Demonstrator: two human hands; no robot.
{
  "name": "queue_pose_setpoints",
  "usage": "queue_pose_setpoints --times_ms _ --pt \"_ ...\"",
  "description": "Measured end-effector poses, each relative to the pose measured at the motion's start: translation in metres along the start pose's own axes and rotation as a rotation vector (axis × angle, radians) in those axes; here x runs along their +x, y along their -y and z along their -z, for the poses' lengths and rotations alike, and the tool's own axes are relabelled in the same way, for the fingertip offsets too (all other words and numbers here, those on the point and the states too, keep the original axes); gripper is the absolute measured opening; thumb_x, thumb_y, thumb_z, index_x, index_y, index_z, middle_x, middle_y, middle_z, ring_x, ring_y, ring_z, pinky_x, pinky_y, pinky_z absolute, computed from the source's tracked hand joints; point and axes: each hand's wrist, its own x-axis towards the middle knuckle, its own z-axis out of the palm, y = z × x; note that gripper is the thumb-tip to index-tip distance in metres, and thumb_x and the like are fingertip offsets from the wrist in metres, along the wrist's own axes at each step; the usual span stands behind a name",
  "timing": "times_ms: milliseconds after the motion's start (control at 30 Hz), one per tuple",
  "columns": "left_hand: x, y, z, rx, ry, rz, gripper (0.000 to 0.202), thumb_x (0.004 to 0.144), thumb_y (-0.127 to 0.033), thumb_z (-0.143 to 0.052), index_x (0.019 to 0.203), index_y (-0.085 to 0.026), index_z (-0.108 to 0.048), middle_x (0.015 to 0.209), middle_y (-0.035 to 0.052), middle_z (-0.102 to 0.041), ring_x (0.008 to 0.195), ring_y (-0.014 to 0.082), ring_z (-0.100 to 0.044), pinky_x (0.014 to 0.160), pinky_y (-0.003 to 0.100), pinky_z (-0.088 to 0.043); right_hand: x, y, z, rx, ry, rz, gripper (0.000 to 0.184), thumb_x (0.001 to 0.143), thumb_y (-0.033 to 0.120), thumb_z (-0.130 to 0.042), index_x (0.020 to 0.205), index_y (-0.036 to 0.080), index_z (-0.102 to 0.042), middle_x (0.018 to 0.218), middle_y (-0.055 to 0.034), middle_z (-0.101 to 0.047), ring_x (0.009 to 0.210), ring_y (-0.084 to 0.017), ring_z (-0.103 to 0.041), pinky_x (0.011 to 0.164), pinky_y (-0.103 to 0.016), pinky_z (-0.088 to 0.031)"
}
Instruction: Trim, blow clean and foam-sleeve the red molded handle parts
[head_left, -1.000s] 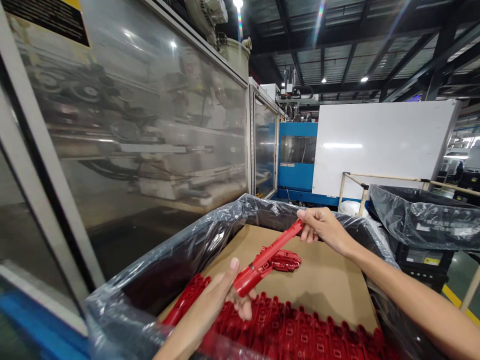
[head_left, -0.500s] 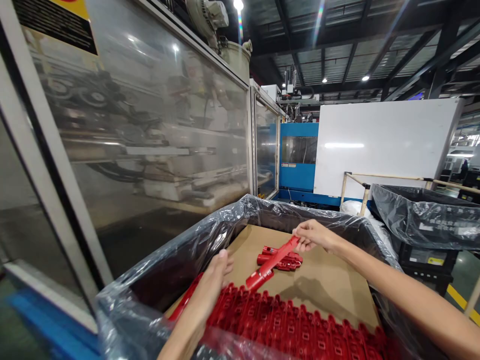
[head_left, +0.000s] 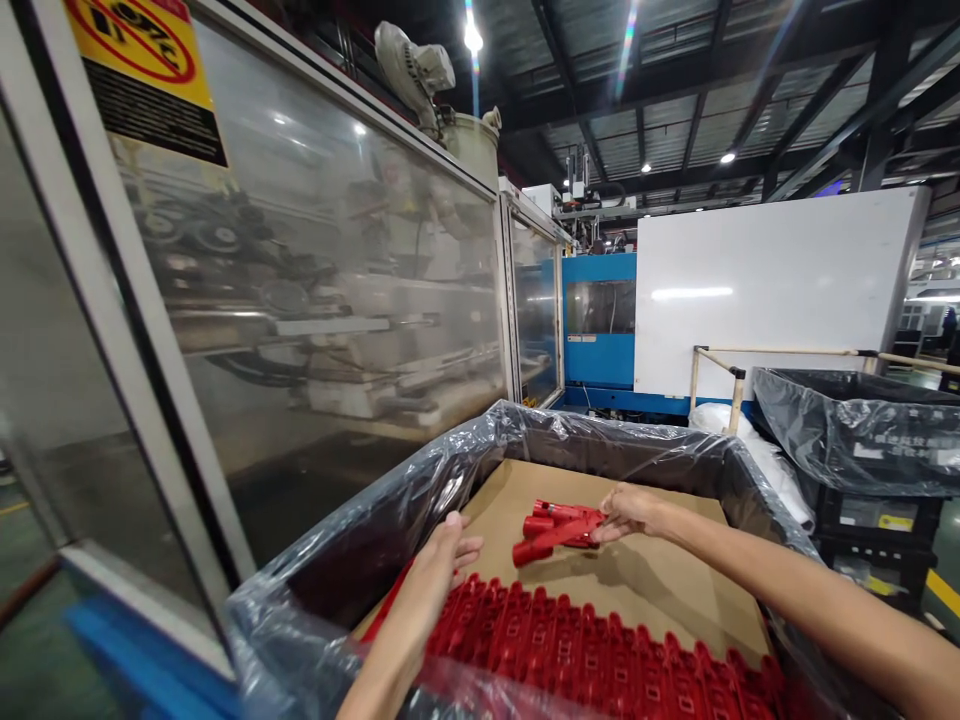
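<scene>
My right hand [head_left: 630,513] pinches the right end of a long red plastic part [head_left: 541,545], whose tube-like end points left. Just behind and partly under it lie a couple of similar red parts [head_left: 537,524] on the brown cardboard sheet [head_left: 637,590]. To the left, my left hand [head_left: 447,560] hovers with fingers apart, holding nothing, above the left end of a tight row of red plastic parts [head_left: 570,645]. That row fills the near side of the box, partly covered by clear plastic film at the bottom.
A dark box [head_left: 645,450] lined with clear plastic surrounds the cardboard. Left of it stands a machine with a framed clear panel [head_left: 337,260]. At the right are a second lined black bin [head_left: 862,420] and a beige tube frame [head_left: 787,352]. Behind is a white machine cover [head_left: 765,270].
My right hand has lowered the red part toward the others on the cardboard, turning it closer to level. My left hand stays open over the row. The view has shifted slightly.
</scene>
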Motion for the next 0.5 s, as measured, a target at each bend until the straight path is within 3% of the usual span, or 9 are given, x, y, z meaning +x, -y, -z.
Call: queue_pose_setpoints --times_ms 167,233,367,433,500 --pt "-0.001 -0.003 0.002 0.020 0.013 -0.006 0.077 0.063 -0.076 -0.058 0.105 -0.012 -0.058 0.089 0.0159 -0.072 0.091 0.0324 -0.068 0.084 0.047 -0.050 -0.002 -0.001 -0.014 -0.119 0.046 -0.187 0.033 0.096 0.044 -0.050 0.106 0.014 -0.060 0.090 -0.0025 -0.066 0.070 -0.012 -0.064 0.064 -0.029 -0.055" --pt "0.001 -0.004 0.001 0.030 0.000 -0.038 0.072 0.067 -0.075 -0.056 0.101 -0.012 -0.059 0.087 0.0147 -0.071 0.089 0.0310 -0.068 0.085 0.049 -0.049 -0.007 0.000 -0.017 -0.193 0.048 -0.192 0.036 0.097 0.047 -0.047 0.105 0.014 -0.060 0.084 -0.0012 -0.066 0.065 -0.011 -0.063 0.061 -0.028 -0.055" --pt "-0.010 -0.015 -0.004 0.034 -0.072 -0.207 0.044 0.083 -0.056 -0.054 0.095 -0.014 -0.061 0.086 0.0087 -0.070 0.081 0.0232 -0.068 0.085 0.045 -0.051 -0.022 0.000 -0.022 -0.400 0.061 -0.066 0.027 0.097 0.036 -0.049 0.086 0.014 -0.059 0.066 0.0023 -0.062 0.051 -0.009 -0.058 0.049 -0.022 -0.046" --pt "-0.028 -0.020 -0.003 0.031 -0.155 -0.354 0.036 0.087 -0.047 -0.051 0.103 -0.016 -0.061 0.098 0.0104 -0.071 0.091 0.0219 -0.067 0.087 0.037 -0.051 -0.027 0.000 -0.025 -0.480 0.069 0.060 0.024 0.095 0.028 -0.051 0.075 0.016 -0.055 0.063 -0.0005 -0.062 0.048 -0.008 -0.056 0.045 -0.020 -0.038" --pt "-0.058 -0.019 0.005 0.060 -0.275 -0.472 0.035 0.088 -0.047 -0.051 0.106 -0.020 -0.063 0.093 0.0064 -0.071 0.086 0.0212 -0.067 0.081 0.032 -0.052 -0.031 0.001 -0.026 -0.528 0.071 0.193 0.023 0.091 0.027 -0.054 0.071 0.018 -0.052 0.066 -0.0030 -0.064 0.051 -0.009 -0.057 0.046 -0.021 -0.036"
